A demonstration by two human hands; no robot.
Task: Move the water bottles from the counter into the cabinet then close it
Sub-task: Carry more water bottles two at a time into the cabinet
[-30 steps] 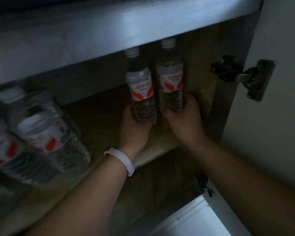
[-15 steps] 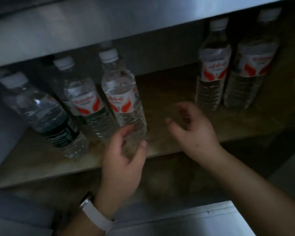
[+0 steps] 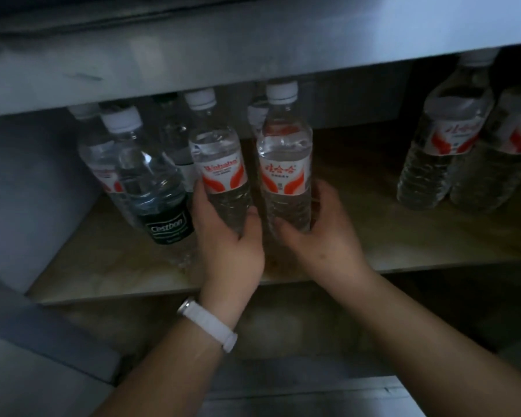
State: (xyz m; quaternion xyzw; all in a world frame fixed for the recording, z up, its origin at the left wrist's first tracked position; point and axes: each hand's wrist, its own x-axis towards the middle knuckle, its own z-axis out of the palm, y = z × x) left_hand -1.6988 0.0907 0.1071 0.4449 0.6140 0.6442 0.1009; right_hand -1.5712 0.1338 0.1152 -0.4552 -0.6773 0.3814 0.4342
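Inside the dim cabinet, a wooden shelf (image 3: 403,236) carries several clear water bottles. My left hand (image 3: 226,239) grips the lower body of a red-and-white-labelled bottle (image 3: 220,167). Right beside it, my right hand (image 3: 316,233) grips a second red-labelled bottle (image 3: 283,164). Both bottles stand upright near the shelf's middle. A bottle with a dark Cestbon label (image 3: 154,191) leans at the left, with more bottles behind it. Two red-labelled bottles (image 3: 445,145) stand together at the right end.
The counter's grey underside (image 3: 253,55) overhangs the bottle caps closely. The cabinet's left wall (image 3: 27,191) bounds the shelf. A darker lower compartment (image 3: 283,326) lies below the shelf, and a pale frame edge (image 3: 313,392) runs along the bottom.
Both hands let go of the two bottles at the right, moved left along the shelf, and now each grips a red-labelled bottle from the left group. The view swung left with them.
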